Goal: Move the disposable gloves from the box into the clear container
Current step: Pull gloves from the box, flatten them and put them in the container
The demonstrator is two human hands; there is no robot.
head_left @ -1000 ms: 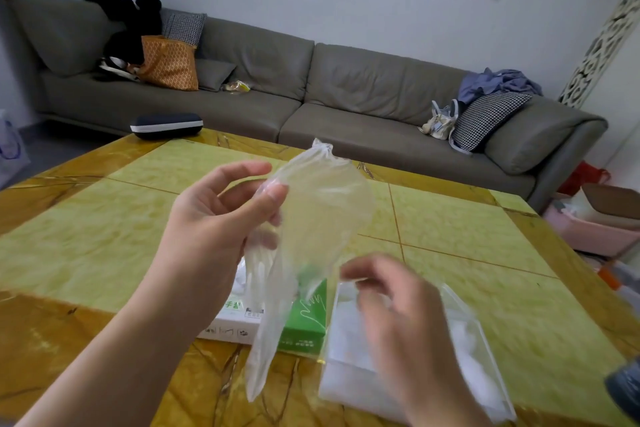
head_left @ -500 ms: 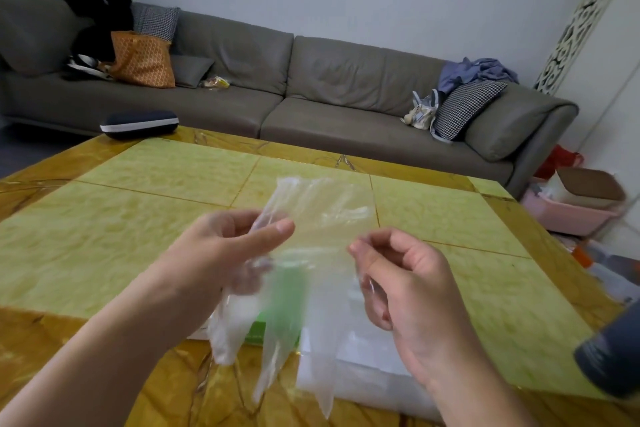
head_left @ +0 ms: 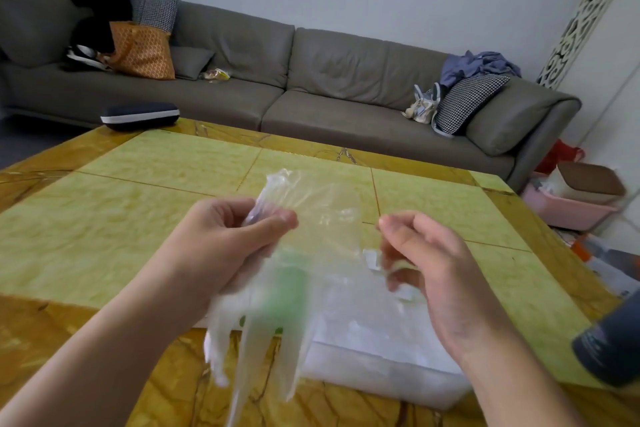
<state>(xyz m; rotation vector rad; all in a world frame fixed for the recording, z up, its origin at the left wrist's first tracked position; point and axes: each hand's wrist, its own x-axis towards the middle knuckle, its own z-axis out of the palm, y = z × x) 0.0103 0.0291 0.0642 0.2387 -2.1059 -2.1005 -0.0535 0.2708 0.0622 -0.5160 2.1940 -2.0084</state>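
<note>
The left hand point(head_left: 221, 246), at centre left of the frame, pinches the cuff of a clear disposable glove point(head_left: 304, 253) between thumb and curled fingers; the glove hangs from that pinch with its fingers dangling toward the lower centre, blurred. The right hand point(head_left: 426, 263), at centre right, has its fingers curled with thumb and forefinger close together just beside the glove's right edge; whether it holds the film cannot be told, since the edge there is blurred. Half a second ago the two hands stood closer together with the glove stretched between them; now they are further apart, the glove looks wider and flatter, and both hands sit higher in the frame than before. Behind the glove a green smear shows through the film, which is the box point(head_left: 287, 291), mostly hidden; a second ago its green side was plain in the lower centre. To the right of it, below the right hand, lies the clear container point(head_left: 381, 357) on the yellow table point(head_left: 104, 218), with white film showing inside. A dark cylindrical object point(head_left: 609, 343) cuts in at the lower right edge. At the table's far left corner lies a dark case point(head_left: 140, 115); beyond it a grey sofa point(head_left: 346, 80) spans the upper frame, with an orange bag point(head_left: 142, 50) at upper left and a checked cushion point(head_left: 467, 100) at upper right.
</note>
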